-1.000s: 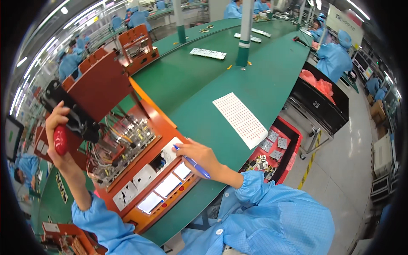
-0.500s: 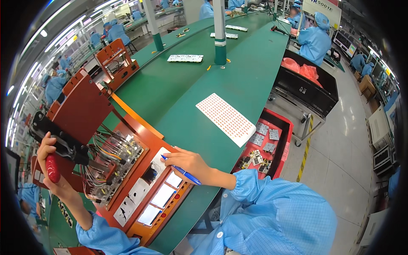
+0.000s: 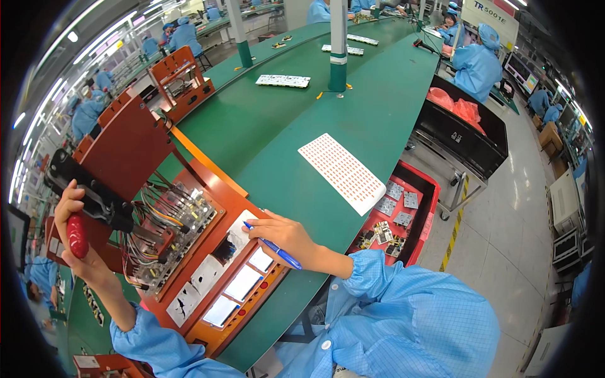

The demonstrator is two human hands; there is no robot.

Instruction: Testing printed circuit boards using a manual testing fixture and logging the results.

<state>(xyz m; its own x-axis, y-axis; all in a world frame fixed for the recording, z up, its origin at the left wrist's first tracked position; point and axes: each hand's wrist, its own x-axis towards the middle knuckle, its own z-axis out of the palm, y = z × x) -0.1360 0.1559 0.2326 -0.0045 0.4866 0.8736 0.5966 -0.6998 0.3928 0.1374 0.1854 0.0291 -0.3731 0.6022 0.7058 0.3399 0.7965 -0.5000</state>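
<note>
My left hand (image 3: 88,264) is closed around the red grip (image 3: 77,237) of a black lever clamp (image 3: 94,200) on a red-orange test fixture (image 3: 140,146). Under the clamp, bundles of coloured wires (image 3: 165,214) run into a clear plate with parts on it. My right hand (image 3: 288,238) holds a blue pen (image 3: 281,254) and is over the fixture's front edge, beside a worn white label strip (image 3: 203,277). Lit display windows (image 3: 242,283) sit in the orange front panel below that strip.
A white sheet of small orange stickers (image 3: 343,173) lies on the green bench (image 3: 271,170). Circuit panels (image 3: 282,81) lie farther along. To the right are a red bin (image 3: 423,227) of boards and a black crate (image 3: 463,135) with pink plastic. A metal post (image 3: 338,44) rises from the bench.
The whole view has shifted a little, so the bench and bins appear slightly farther right. My left hand stays on the red grip, and the pen stays in my right hand.
</note>
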